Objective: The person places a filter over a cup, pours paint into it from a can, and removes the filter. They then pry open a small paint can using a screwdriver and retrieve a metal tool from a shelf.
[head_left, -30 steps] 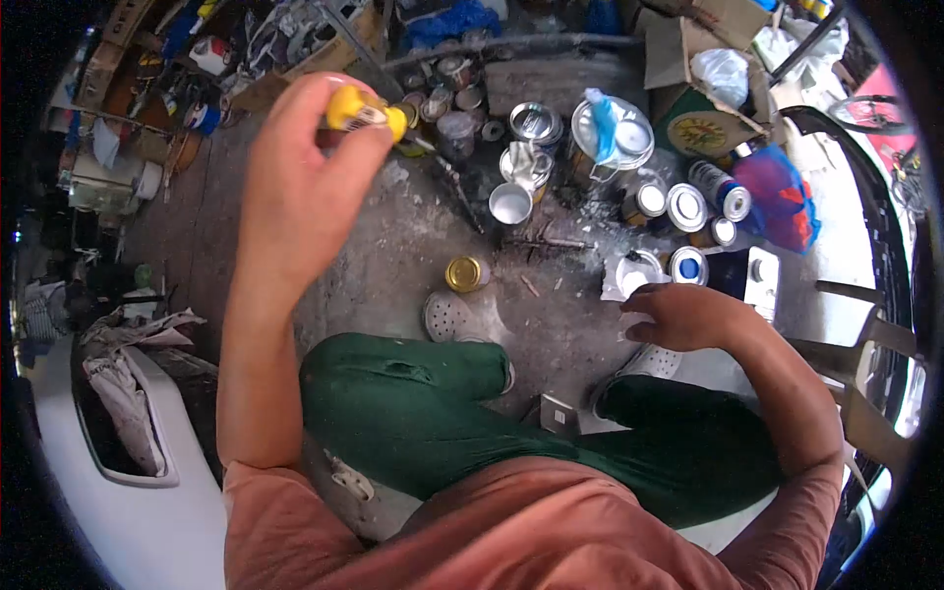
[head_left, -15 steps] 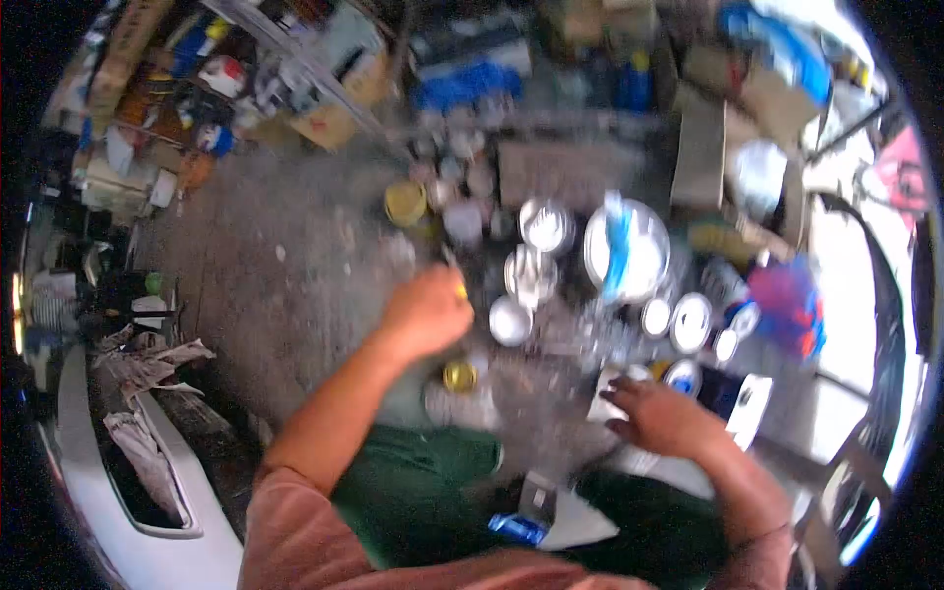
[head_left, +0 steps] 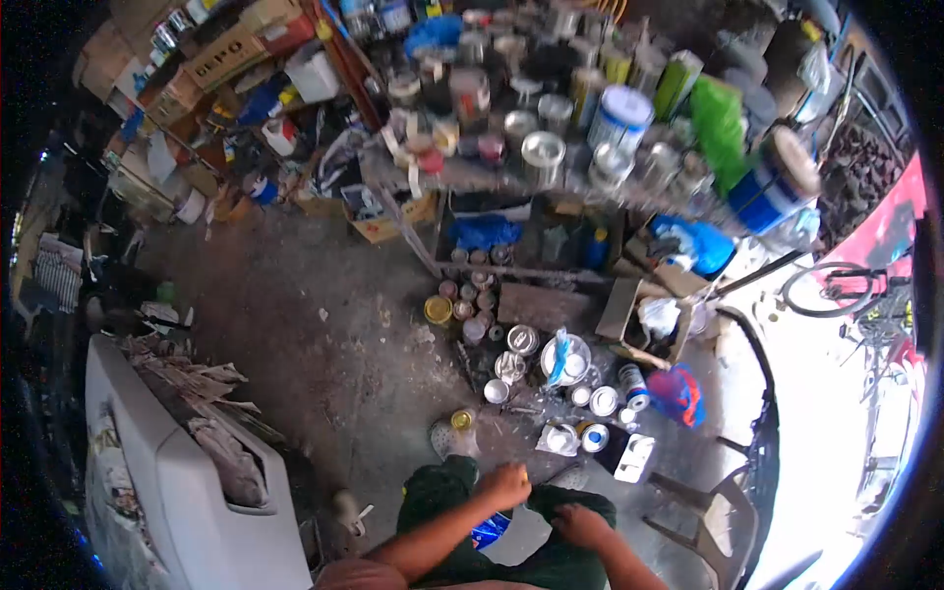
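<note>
My left hand (head_left: 504, 485) is closed in a fist above my left knee. A small yellow spot shows at its fingers, too small to name. My right hand (head_left: 580, 526) lies on my right thigh with its fingers stretched out. Between my legs is a shiny blue packet (head_left: 490, 532), partly covered by my left forearm. On the floor ahead stand a small gold tin (head_left: 461, 420), a white cup (head_left: 497, 391), an open can (head_left: 594, 438) and a white tray (head_left: 634, 458). Behind them is a large white lid or bucket (head_left: 575, 359) with a blue strip across it.
A grey car bumper (head_left: 182, 472) lies at left with crumpled paper on it. At the back, a workbench (head_left: 462, 177) carries many paint cans. A cardboard box (head_left: 629, 305) and a plastic chair (head_left: 723, 516) are on the right.
The view has tilted up and now takes in the workbench. My left hand has come back from the floor items, still closed. My right hand has moved from beside the cans onto my thigh.
</note>
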Available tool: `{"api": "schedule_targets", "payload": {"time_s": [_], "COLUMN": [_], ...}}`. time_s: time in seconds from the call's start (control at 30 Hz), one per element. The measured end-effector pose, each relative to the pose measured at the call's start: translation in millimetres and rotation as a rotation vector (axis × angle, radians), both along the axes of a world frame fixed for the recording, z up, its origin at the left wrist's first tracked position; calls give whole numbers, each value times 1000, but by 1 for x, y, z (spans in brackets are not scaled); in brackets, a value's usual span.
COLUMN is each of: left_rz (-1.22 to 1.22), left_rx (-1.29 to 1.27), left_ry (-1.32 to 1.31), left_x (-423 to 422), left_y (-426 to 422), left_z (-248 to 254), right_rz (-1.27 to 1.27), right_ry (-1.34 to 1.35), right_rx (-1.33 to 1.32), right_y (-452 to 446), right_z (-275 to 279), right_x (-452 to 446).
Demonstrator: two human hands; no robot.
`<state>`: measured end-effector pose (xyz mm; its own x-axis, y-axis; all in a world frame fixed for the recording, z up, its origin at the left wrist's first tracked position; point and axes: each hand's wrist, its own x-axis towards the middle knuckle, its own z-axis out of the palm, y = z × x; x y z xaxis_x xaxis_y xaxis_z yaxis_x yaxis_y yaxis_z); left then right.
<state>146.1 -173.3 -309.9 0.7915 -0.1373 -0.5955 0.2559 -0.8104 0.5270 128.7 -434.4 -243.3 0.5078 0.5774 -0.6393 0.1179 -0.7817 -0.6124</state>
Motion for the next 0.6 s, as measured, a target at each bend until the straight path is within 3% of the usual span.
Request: {"api": "schedule_targets", "payload": {"time_s": [0.1,0.27,0.33,0.4,0.5,0.6], "left_rz": [7,130,263,292,404,452], "left_rx": [-138,-205,-206,-120,-65,20], "left_ry": [-17,-101,-162,-235,-230,-226], "left_x": [-25,-41,-26,-29,-39,-55], "left_y": [-21,-4,17,48,97,145], "left_z": [144,270,339,350,366,368], "right_rz": [3,-179,-67,-4,-177,178], "right_ry": [74,205,-81,-152,-85,-222], "right_rx": [-5,-199,-150,-249,-432,-371], "right_y": [-17,-58,-120,-156,-129,-122], "right_z": [74,174,65,32,122,81], "right_x": [3,34,6,7,33,28]}}
